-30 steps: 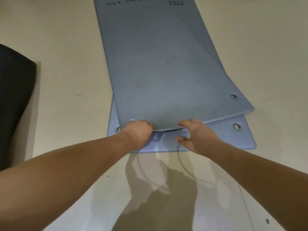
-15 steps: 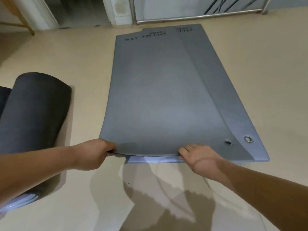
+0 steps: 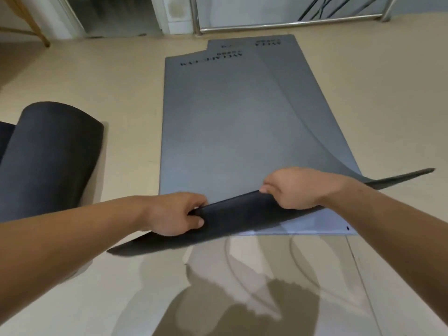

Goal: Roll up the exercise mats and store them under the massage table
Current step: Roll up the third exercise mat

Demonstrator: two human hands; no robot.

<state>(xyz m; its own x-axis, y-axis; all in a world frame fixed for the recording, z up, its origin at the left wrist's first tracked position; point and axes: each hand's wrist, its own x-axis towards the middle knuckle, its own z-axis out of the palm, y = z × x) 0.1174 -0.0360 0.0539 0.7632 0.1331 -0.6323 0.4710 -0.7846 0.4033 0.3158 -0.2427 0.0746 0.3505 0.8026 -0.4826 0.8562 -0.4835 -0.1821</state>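
since 0.5 s ago: near edge of top mat [image 3: 228,132] raised off lower mat [image 3: 312,224], curled up, dark underside showing. l hand [image 3: 174,215] + r hand [image 3: 297,189]: each grips that raised edge, fingers curled over it, hands apart. rolled mat [image 3: 48,158]: on floor [image 3: 121,93], left of l hand, apart.

top mat [image 3: 218,117] print: dark block capitals along the far edge, upside down from the head view; looked like "AVCLAIC CVM", too blurred to confirm letter by letter.
top mat small line: shorter dark line just beyond the big one; unreadable.
second mat [image 3: 215,48] print: only a scrap of dark lettering showed past the top mat's far edge; unreadable.
right mat [image 3: 303,93] print: dark capitals at the far edge, looked like "AVCLA"; small line just beyond was blurred.
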